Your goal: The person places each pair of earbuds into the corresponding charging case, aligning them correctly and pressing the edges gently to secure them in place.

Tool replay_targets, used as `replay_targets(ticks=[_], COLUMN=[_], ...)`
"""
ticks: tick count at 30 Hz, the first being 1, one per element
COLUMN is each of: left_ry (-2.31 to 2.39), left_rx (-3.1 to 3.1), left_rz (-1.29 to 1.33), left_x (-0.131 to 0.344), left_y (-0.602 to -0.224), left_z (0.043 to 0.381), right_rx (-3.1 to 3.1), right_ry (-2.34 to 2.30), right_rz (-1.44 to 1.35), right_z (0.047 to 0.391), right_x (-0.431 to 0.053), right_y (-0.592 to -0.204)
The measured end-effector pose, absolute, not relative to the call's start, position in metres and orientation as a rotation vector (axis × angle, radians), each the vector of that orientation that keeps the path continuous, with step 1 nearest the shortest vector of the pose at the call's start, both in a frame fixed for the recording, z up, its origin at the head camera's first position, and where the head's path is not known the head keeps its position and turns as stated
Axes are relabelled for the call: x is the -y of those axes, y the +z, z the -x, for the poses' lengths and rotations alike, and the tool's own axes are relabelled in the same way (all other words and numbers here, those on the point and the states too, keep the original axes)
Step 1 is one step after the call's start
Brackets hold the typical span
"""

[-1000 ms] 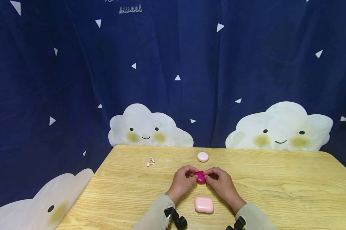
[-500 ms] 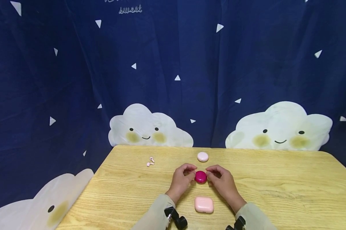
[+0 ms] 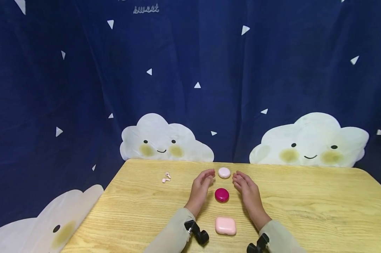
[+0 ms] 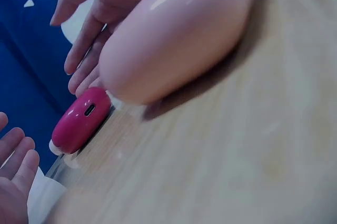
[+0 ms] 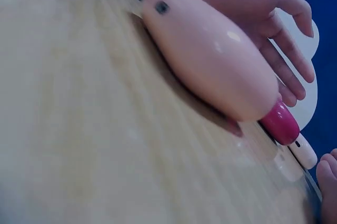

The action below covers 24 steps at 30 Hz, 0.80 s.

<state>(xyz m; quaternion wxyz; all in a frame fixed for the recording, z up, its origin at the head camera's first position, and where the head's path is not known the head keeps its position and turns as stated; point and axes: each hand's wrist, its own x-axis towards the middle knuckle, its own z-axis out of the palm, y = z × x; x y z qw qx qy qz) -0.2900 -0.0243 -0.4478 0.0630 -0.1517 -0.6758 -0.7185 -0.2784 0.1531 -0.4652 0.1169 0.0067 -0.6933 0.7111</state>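
Observation:
My left hand (image 3: 200, 188) and right hand (image 3: 248, 191) are both above the table, with fingers extended and nothing held. Between them lies a round, glossy magenta earbud case (image 3: 222, 195), its lid closed; a port shows on its side in the left wrist view. The fingertips are on either side of a pale pink round earbud case (image 3: 224, 172), apart from it. Nearer the person, between the forearms, sits a peach-pink rounded rectangular earbud case (image 3: 226, 225), also closed. It fills much of both wrist views.
A pair of pale pink earbuds (image 3: 166, 180) lies loose at the back left of the wooden table (image 3: 304, 203). Behind the far table edge hangs a dark blue curtain (image 3: 174, 98) with clouds and triangles. Black wrist cameras sit on both sleeves.
A second ago both hands were pinching the magenta case; they let go, leaving it on the table. The hands then moved forward, toward the pale pink round case, and their fingers straightened.

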Motion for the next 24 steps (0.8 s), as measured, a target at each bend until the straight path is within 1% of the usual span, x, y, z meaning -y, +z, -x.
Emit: replay_targets(ticks=[7,11,16,24], left_ry=[-2.357,-2.488,-2.572,-2.583], left_rx=[1.985,1.942,1.964,2.023], left_rz=[0.539,0.551,0.501,0.457], left_x=[0.017,0.015,0.013,0.013], left_y=[-0.470,-0.472,-0.471,-0.469], left_z=[0.318,0.324,0.330,0.336], right_rx=[1.954,1.900,1.915,1.953], right_ry=[2.285,2.357,2.360,2.340], right_rz=[0.006,0.059,0.113,0.078], right_z=[0.290,0.296,0.301,0.304], right_x=[-0.157,-0.154,-0.148,-0.144], right_y=[-0.464,-0.463,-0.462,-0.456])
